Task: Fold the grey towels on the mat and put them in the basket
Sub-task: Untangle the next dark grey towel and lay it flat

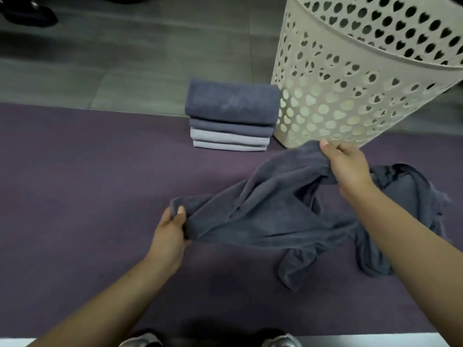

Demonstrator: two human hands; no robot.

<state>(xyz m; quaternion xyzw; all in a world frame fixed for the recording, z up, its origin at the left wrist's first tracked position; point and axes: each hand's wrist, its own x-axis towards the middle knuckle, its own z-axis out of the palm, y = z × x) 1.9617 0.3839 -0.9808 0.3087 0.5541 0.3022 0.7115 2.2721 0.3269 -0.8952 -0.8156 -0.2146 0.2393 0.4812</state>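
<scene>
Here a dark grey towel (270, 214) is held stretched between two hands above the purple mat (87, 196). One corner of it is pinched by the left hand (170, 234), with the thumb laid on top of the cloth and the fingers curled beneath. The opposite corner is gripped by the right hand (347, 166), which is raised higher and nearer to the basket (350, 96); its fingers are closed round a bunched fold of the fabric. The middle of the towel is seen sagging in loose creases, and a lower corner is left trailing on the mat.

A second crumpled grey towel (406, 196) is partly hidden behind the right forearm, lying on the mat at the right.

A stack of folded towels (231, 113) is placed at the far edge of the mat, just beside the basket wall; two darker grey ones are set on top of two paler ones. The basket is cream-coloured, pierced with heart-shaped holes, and stands at the far right; whether anything lies inside cannot be told.

Grey floor tiles (125, 58) are seen beyond the mat. Two shoe tips (140, 341) are visible at the bottom edge.
</scene>
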